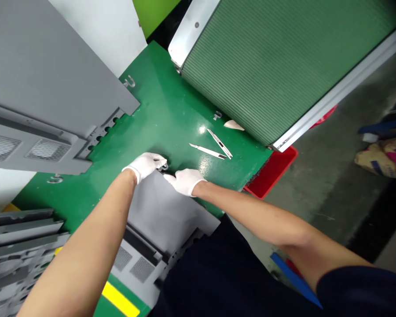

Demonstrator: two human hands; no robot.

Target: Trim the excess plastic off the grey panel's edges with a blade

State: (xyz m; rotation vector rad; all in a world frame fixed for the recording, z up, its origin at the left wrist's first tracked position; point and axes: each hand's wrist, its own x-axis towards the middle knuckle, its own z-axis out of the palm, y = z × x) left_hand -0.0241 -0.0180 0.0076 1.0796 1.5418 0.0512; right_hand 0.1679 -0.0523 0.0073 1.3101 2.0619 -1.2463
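Observation:
A grey plastic panel (168,207) with mesh grilles lies near my body, partly hidden by my arms and dark shirt. At its far corner, my gloved left hand (145,166) pinches a small curved hook-shaped piece (165,167). Whether that piece is still joined to the panel cannot be made out. My gloved right hand (186,181) grips the panel's far edge, thumb on top and the other fingers largely hidden. Beyond the hands, two slim white craft knives (207,151) (219,143) lie on the green tabletop (148,127).
A green ribbed conveyor belt (277,57) slopes down to the table. Another large grey panel (53,66) lies at the left, above stacked grey parts (20,246). Loose hook pieces (130,82) (55,178) (217,115) lie about. A red bin (273,174) stands off the right edge.

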